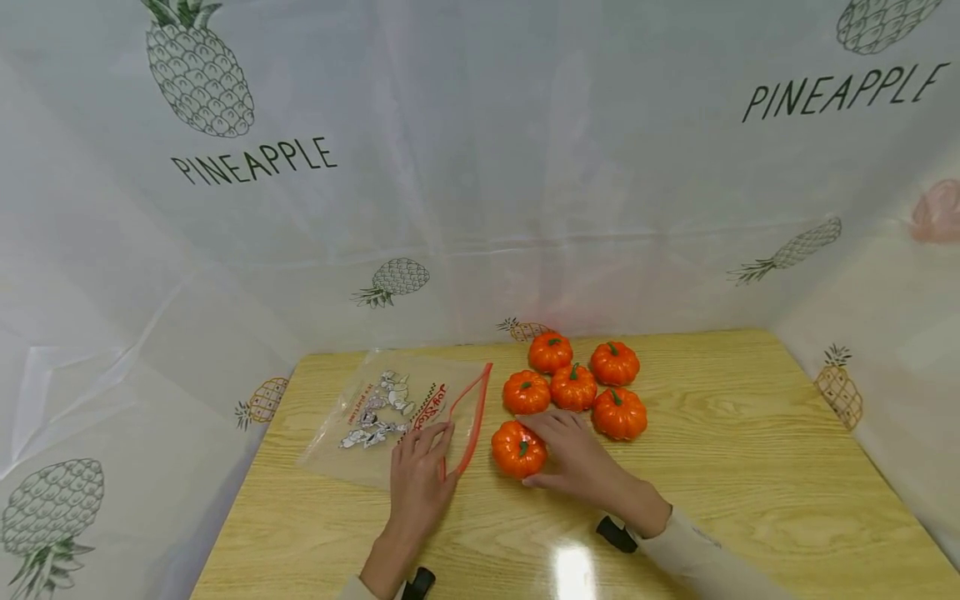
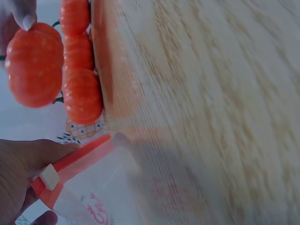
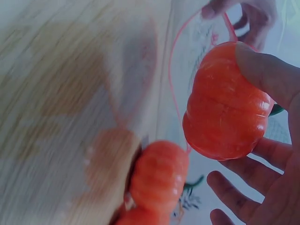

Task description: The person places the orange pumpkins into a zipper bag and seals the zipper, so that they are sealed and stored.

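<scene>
My right hand (image 1: 581, 462) grips a small orange toy pumpkin (image 1: 513, 450) with a green stem, thumb on one side and fingers on the other. In the right wrist view the held pumpkin (image 3: 225, 108) appears raised off the table. My left hand (image 1: 422, 482) pinches the red-edged mouth of a clear plastic zip bag (image 1: 337, 446) with cartoon figures printed on it. A white slider (image 2: 49, 176) sits on the red strip by the left thumb. The bag lies flat on the table, and its red rim is spread apart into a loop facing the held pumpkin.
Several more orange pumpkins (image 1: 573, 387) stand grouped behind my right hand. The wooden table (image 1: 750, 467) reaches back to a white sheet (image 1: 525, 192) printed with pineapples, which also hangs at both sides.
</scene>
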Demonstrator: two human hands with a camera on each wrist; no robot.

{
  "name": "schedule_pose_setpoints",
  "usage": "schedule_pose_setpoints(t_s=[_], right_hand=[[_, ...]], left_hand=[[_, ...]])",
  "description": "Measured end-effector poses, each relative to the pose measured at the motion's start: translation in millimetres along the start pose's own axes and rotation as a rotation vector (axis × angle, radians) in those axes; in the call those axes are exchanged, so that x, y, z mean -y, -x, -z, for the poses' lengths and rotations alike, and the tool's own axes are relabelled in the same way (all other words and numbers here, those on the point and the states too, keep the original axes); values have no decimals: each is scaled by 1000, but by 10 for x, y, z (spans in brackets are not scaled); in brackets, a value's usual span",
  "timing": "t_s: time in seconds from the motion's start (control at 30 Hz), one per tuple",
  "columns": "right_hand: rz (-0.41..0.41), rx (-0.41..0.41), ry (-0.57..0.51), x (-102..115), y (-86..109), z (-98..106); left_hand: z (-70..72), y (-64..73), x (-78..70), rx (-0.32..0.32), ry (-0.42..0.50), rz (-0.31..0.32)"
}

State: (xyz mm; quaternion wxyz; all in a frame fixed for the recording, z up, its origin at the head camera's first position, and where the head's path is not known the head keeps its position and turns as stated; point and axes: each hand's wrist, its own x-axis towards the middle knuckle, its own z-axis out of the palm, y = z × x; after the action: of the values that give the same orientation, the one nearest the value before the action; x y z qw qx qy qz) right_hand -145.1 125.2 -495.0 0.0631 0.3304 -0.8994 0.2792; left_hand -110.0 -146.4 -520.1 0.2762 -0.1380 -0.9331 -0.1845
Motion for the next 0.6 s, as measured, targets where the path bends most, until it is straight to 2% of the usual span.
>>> schedule_pose_setpoints(t_s=[0.23,0.6], right_hand=[[17,44,9,89,-158,-173],[31,51,33,200,-397,-379]], left_hand=[[6,-17,-24,27,23,23],[-37,-10,10,-15,22,-17]])
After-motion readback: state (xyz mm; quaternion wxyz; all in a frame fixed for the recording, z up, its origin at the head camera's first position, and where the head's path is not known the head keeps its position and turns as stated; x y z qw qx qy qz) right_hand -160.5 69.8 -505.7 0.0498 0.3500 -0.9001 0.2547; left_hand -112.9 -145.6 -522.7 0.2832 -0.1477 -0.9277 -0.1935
